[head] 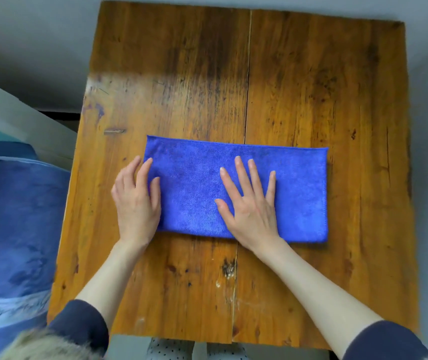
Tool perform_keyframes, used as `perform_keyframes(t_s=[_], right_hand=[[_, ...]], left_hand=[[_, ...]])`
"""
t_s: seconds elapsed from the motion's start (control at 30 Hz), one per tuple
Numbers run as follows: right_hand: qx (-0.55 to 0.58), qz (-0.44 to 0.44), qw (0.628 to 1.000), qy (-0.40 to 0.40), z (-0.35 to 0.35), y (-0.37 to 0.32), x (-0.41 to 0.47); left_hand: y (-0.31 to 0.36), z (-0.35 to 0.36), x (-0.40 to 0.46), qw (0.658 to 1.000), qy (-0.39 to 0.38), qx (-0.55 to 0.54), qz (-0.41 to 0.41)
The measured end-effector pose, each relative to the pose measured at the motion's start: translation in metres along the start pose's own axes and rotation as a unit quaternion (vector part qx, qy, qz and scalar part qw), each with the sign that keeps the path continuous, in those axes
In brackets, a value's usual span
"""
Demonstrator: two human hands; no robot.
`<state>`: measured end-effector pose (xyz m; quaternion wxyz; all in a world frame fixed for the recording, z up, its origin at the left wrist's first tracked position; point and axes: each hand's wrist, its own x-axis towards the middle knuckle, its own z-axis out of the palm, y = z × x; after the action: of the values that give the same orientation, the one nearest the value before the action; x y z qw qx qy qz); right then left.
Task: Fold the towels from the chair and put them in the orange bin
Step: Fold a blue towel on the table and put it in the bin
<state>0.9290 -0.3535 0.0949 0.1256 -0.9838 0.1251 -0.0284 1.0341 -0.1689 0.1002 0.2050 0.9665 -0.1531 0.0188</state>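
Nearest the lens, dark sleeves framed the bottom edge, with a blurred pale tuft at the lower left that could not be made out. Left of the wooden table lay a blue fabric mass, cut off by the frame; whether it was the chair's towel pile could not be told.

The blue towel lay on the table's near half, folded into a long rectangle. The left hand rested at the towel's left short edge, fingers loosely bent and gripping nothing plainly. The right hand pressed flat on the towel's middle, fingers straight and spread.

Likely risk: if the left end were lifted while the right palm pressed off-centre, the layers could slide and the edges mismatch. The microfibre might also drag and bunch. The orange bin was out of view.
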Motion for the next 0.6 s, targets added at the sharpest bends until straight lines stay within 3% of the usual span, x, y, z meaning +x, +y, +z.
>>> perform_keyframes(t_s=[0.13, 0.47, 0.6], right_hand=[[-0.023, -0.006, 0.999, -0.032, 0.015, -0.019, 0.003], [-0.065, -0.001, 0.997, -0.044, 0.020, -0.019, 0.002], [-0.069, 0.004, 0.996, -0.050, 0.019, -0.020, 0.002]], left_hand=[[-0.008, -0.006, -0.018, 0.993, -0.006, 0.014, -0.120], [-0.004, -0.002, -0.020, 0.984, -0.022, 0.057, -0.169], [0.002, -0.008, -0.013, 0.972, -0.074, 0.045, -0.218]])
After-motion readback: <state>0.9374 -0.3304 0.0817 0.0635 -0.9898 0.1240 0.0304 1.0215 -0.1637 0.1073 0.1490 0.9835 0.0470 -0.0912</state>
